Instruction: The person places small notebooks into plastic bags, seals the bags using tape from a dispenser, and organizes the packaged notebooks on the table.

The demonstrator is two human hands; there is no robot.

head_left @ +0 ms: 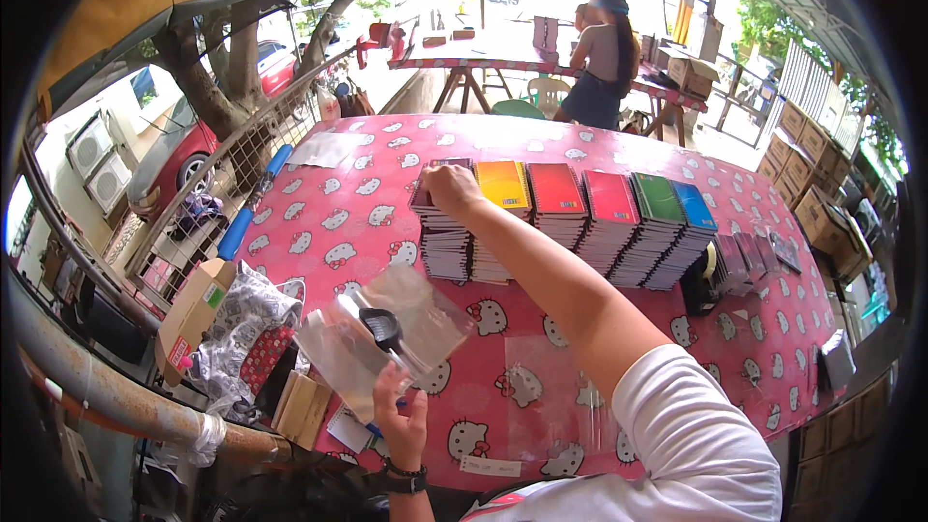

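My right hand (452, 191) reaches over the table to the leftmost pile of spiral notebooks, its fingers curled on the dark-covered top notebook (422, 201). Beside that pile stand stacks topped with a yellow notebook (500, 184), a red notebook (556, 190), a pinkish-red notebook (611, 197), a green notebook (657, 198) and a blue notebook (693, 205). Low in the view, my left hand (399, 418) is open, thumb and fingers apart, at the near edge of clear plastic bags (338, 333). A black, scoop-shaped object (380, 326) rests on the bags, just beyond my left fingers.
The table (319, 217) has a pink, cat-patterned cover. A cardboard box (198, 314) and patterned cloth (246, 314) lie at its left edge; small dark packs (749, 256) stand at right. Another person (604, 63) works at a far table. Cartons (802, 150) are stacked at right.
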